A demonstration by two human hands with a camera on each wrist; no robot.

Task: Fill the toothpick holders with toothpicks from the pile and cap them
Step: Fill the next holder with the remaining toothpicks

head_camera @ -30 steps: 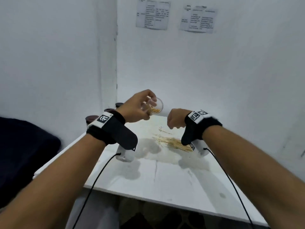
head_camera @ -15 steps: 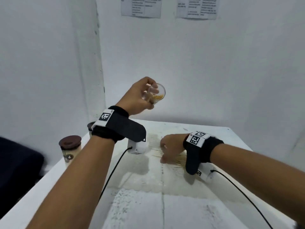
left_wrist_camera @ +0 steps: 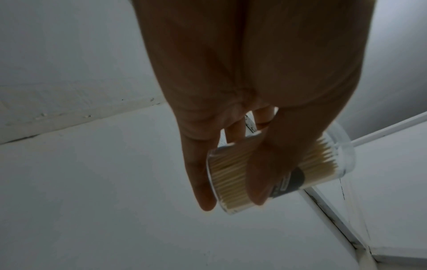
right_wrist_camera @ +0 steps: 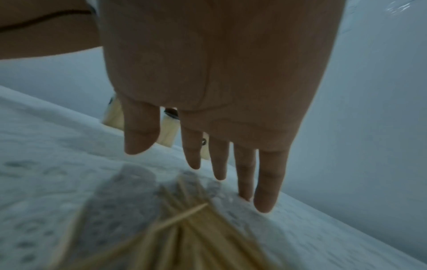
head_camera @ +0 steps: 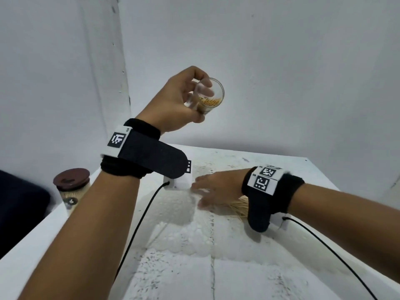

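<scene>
My left hand is raised above the table and grips a clear uncapped toothpick holder, tilted with its mouth toward me and partly filled with toothpicks. In the left wrist view thumb and fingers wrap the holder. My right hand is low over the white table, fingers spread straight over the toothpick pile. In the right wrist view the fingertips reach past the pile, holding nothing.
A filled holder with a brown cap stands at the table's left edge. More filled holders show behind my right fingers. White walls close the back and left. A dark object lies left of the table.
My right hand dropped from beside the holder down to the pile and spread its fingers. My left hand lifted the holder higher. The head view shifted downward and closer.
</scene>
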